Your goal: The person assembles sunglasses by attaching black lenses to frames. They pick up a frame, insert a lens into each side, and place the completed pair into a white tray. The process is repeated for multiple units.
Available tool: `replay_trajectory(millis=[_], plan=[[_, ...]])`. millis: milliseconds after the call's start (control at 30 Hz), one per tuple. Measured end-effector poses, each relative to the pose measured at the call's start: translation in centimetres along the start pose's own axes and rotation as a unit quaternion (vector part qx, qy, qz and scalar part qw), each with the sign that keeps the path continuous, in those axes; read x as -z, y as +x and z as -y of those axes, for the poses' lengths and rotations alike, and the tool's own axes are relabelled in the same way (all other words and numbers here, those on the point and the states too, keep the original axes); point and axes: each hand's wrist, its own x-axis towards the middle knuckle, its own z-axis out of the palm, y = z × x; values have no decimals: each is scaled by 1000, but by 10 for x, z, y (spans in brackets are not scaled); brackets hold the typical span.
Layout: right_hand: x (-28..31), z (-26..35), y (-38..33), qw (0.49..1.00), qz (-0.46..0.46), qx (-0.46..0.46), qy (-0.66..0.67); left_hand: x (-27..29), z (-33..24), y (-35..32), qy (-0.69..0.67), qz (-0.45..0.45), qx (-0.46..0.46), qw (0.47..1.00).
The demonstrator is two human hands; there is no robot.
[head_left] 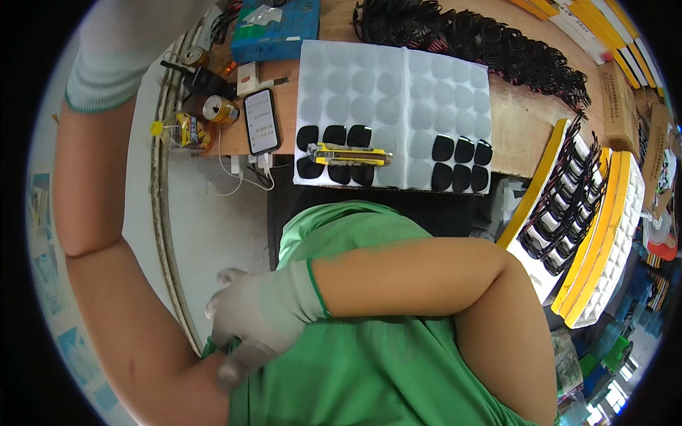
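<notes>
My left arm is raised at the left, and its grey-white gloved hand (135, 42) runs off the top edge with the fingers out of sight. My right forearm crosses in front of my body. Its gloved hand (266, 316) has curled fingers at the edge of my green sleeve (207, 348), against the left upper arm. On the table beyond lies a white sheet (407, 113) bearing rows of grey rounded pads. Several black rounded pads (442, 148) sit along its near side. A yellow utility knife (348, 155) rests over some of them; neither hand touches it.
A phone (261, 122) with a white cable, drink cans (219, 110) and a blue box (277, 32) stand left of the sheet. Bundled black wires (469, 46) line the back. At right, a yellow-edged foam tray (543, 192) holds black wired parts beside stacked trays (604, 234).
</notes>
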Motion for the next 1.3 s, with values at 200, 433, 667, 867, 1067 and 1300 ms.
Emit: replay_trajectory(millis=[200, 433, 667, 867, 1067, 1300], plan=[[1, 14, 0, 975, 51, -89, 195, 9, 32, 22, -93, 53, -7, 994], [16, -39, -75, 940, -42, 7, 339, -86, 17, -36, -19, -14, 203, 979], [-12, -94, -208, 800, -328, -56, 499, -313, -8, 20, -156, 43, -222, 962], [-23, -93, -244, 805, -360, -59, 468, -358, -30, 39, -237, 112, -314, 913], [-24, -79, -255, 804, -352, -103, 468, -370, -39, 55, -222, 181, -333, 898], [-10, -68, -239, 803, -346, -137, 466, -383, -52, 77, -183, 234, -331, 896]])
